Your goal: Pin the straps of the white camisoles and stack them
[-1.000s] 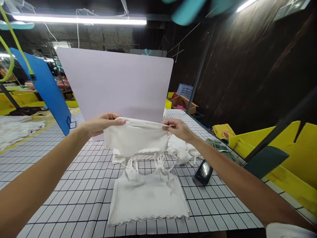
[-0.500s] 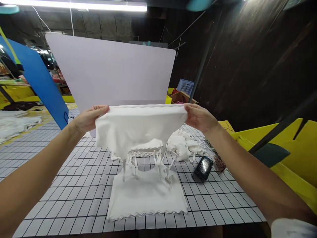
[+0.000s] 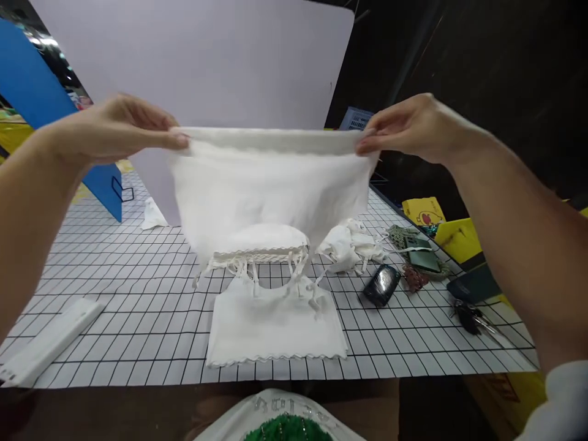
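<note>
A white camisole top (image 3: pixel 271 184) is stretched wide between my two hands above the table, its straight edge uppermost and its lower part blurred. My left hand (image 3: pixel 124 130) pinches one end of that edge between thumb and fingers. At the opposite end, my right hand (image 3: pixel 408 130) grips the fabric the same way. Below it, flat white camisoles (image 3: pixel 278 324) with thin straps and a wavy hem lie in a neat pile. Behind the pile are more folded white garments (image 3: pixel 261 240), partly covered by the held one.
A loose white heap of garments (image 3: pixel 351 246) lies right of centre, beside a black shiny packet (image 3: pixel 382 285). Scissors (image 3: pixel 480 320) rest near the right edge. A long white strip (image 3: pixel 52 340) lies at left. An upright pale board (image 3: pixel 206 67) and a blue panel (image 3: pixel 98 184) stand behind.
My hands have raised the camisole higher in view, nearer to me, still stretched between them. The view has tilted downward, bringing my lap and more of the table's front into sight.
</note>
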`<act>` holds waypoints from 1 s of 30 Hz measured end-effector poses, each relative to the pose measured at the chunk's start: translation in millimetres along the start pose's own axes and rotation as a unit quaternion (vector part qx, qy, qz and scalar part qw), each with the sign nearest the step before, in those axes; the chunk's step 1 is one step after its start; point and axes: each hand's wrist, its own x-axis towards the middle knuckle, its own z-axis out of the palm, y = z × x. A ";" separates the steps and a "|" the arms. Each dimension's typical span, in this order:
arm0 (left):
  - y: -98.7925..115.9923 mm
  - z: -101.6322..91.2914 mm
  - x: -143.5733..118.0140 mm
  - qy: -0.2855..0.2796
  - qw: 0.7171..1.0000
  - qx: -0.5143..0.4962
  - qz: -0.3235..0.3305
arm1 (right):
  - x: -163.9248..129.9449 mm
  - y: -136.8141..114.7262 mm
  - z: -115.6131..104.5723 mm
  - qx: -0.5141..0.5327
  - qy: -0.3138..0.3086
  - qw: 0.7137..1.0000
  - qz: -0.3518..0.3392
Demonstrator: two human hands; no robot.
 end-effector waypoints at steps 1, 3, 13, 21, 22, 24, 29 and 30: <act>-3.3 4.4 7.9 -0.016 0.997 0.072 -0.001 | 7.4 7.9 5.5 -0.058 0.001 0.998 -0.001; -7.4 14.7 23.3 -0.031 0.983 0.182 -0.010 | 20.5 19.1 15.9 -0.156 0.035 0.987 -0.006; 8.0 64.7 -12.4 0.134 0.971 0.185 0.067 | -16.8 35.4 37.9 -0.275 0.145 0.949 -0.045; -47.9 206.0 -162.0 0.009 0.999 0.011 -0.038 | -175.7 81.3 172.9 -0.123 -0.068 0.990 -0.010; -50.5 216.1 -172.6 -0.009 0.999 0.003 -0.053 | -186.1 85.1 182.8 -0.117 -0.078 0.990 0.010; -50.9 224.0 -183.4 -0.022 0.997 -0.011 -0.071 | -195.2 88.6 190.5 -0.108 -0.075 0.991 0.038; -33.1 201.0 -193.3 0.040 0.999 -0.003 -0.035 | -191.6 65.9 168.6 -0.064 -0.028 0.998 0.012; -29.1 196.8 -200.2 0.041 0.999 0.007 -0.030 | -195.0 57.6 165.2 -0.056 -0.036 0.998 0.008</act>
